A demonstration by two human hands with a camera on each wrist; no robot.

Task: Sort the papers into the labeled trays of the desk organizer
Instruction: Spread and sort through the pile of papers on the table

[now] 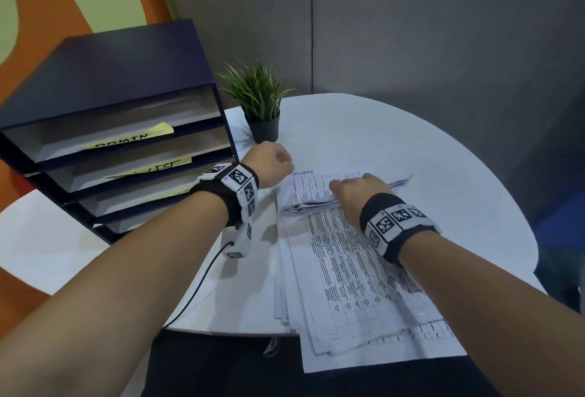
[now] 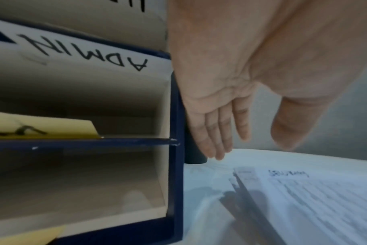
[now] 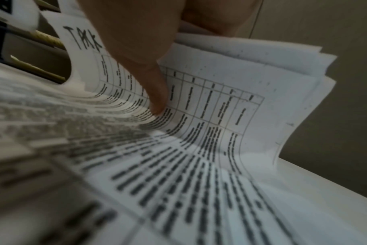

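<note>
A dark blue desk organizer (image 1: 110, 86) stands at the left of the table, its trays carrying yellow labels; the top one reads ADMIN (image 1: 126, 140). A fanned stack of printed papers (image 1: 348, 270) lies before me. My right hand (image 1: 357, 192) pinches the far ends of several sheets (image 3: 230, 99) and bends them up, thumb (image 3: 155, 92) on the front and fingers hidden behind. One lifted sheet is headed "TAX" (image 3: 84, 39); another is headed "SECURITY" (image 1: 302, 172). My left hand (image 1: 272, 164) hovers empty beside the organizer's right wall (image 2: 174, 182), fingers (image 2: 220, 140) straight.
A small potted plant (image 1: 261, 102) in a dark pot (image 2: 194, 155) stands just beyond my left hand. The round white table (image 1: 411, 150) ends close behind the papers, with grey wall panels past it. A black cable (image 1: 202, 279) runs from my left wrist.
</note>
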